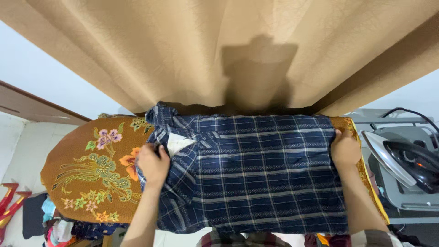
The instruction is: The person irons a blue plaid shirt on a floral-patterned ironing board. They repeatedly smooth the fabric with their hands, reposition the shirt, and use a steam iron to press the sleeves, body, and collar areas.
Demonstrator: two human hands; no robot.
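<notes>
I have the navy plaid shirt (256, 174) spread flat along the ironing board (77, 155), its collar end toward the rounded nose of the board and its hem toward the square end; the board's cover is orange-brown with a printed flower and bird pattern, bare only at the nose. My left hand (153, 163) lies on the collar, fingers curled shut around the collar edge beside the pale inner label (179, 142); my right hand (345, 148) is at the hem, fingers folded over and pinching the cloth at the far corner. Both forearms come up from the near edge, roughly parallel and well apart, wrists bent a little inward, so the shirt is held between them along its length. To my judgement this is the smoothing and squaring stage; the fabric is stretched and laid, not yet pressed. The next move, as I read it, calls for an even pull from both ends so the checks run straight, then one hand freed for the iron. The black and silver iron (407, 160) rests on its grey stand (402, 201) just past my right hand, off the board's end. A tan curtain (219, 50) hangs behind the board.
</notes>
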